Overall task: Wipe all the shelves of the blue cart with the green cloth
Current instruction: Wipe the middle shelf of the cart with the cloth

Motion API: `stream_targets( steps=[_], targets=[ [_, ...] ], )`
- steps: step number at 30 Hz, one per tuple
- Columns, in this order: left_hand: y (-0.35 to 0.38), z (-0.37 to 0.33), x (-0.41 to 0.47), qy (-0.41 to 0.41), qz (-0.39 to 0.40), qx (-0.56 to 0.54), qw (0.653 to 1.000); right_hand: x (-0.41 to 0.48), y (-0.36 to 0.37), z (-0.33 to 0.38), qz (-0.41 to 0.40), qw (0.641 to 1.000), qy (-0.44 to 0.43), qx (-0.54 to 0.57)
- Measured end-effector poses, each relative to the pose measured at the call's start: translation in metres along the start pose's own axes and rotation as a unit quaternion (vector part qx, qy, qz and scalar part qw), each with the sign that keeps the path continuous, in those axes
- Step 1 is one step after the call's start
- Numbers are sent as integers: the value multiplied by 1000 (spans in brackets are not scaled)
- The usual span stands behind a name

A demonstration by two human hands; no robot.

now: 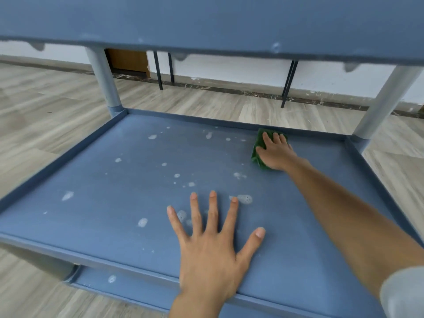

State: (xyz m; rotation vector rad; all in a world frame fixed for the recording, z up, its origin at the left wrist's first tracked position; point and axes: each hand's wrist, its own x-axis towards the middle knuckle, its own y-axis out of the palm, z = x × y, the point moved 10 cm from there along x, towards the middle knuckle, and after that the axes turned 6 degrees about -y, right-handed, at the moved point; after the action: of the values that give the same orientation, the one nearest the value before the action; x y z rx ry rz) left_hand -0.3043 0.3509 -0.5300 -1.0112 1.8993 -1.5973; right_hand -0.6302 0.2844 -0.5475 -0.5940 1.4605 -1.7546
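The right hand (276,152) lies palm-down on a green cloth (256,156), fingers laid nearly straight over it and pressing it onto the middle shelf (114,203) of a blue cart (27,184). The cloth is bunched small under the palm, soft and dark green. It sits at the far right of the shelf, just beside the back rim (206,121).

The left hand (208,251) holds nothing. It rests flat near the front edge with its fingers spread wide, apparently steadying the cart.

The step in hand looks like wiping this middle shelf, with the stroke at the far right corner. Much seems left to do: white foam spots (245,199) are scattered over the centre and left of the shelf. The next move likely calls for drawing the cloth leftward and toward the front with firm, even pressure, and lifting the left hand to clear the patch under it.

The shelf is a smooth, matte blue tray, probably plastic, with a low raised rim. Round grey posts (104,81) hold up the upper shelf (206,24), whose underside fills the top of the view. A lower shelf (128,285) shows below the front edge and carries one foam spot. Pale wood-grain floor (46,92) surrounds the cart.
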Motion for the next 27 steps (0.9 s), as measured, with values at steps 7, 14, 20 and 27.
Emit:
stream_targets(
  steps=[7,14,20,27],
  targets=[
    [-5,2,1,-7,-39,-19,999,26,-6,-4,1,1000,9,28],
    [-1,4,3,-12,-22,-7,1000,-35,6,13,-14,999,-31,16],
    [0,7,3,-17,-14,-27,999,-174,30,44,-31,996,-81,-3],
    [-10,14,4,-8,-18,-25,999,-323,52,65,-25,994,-99,-26]
  ],
)
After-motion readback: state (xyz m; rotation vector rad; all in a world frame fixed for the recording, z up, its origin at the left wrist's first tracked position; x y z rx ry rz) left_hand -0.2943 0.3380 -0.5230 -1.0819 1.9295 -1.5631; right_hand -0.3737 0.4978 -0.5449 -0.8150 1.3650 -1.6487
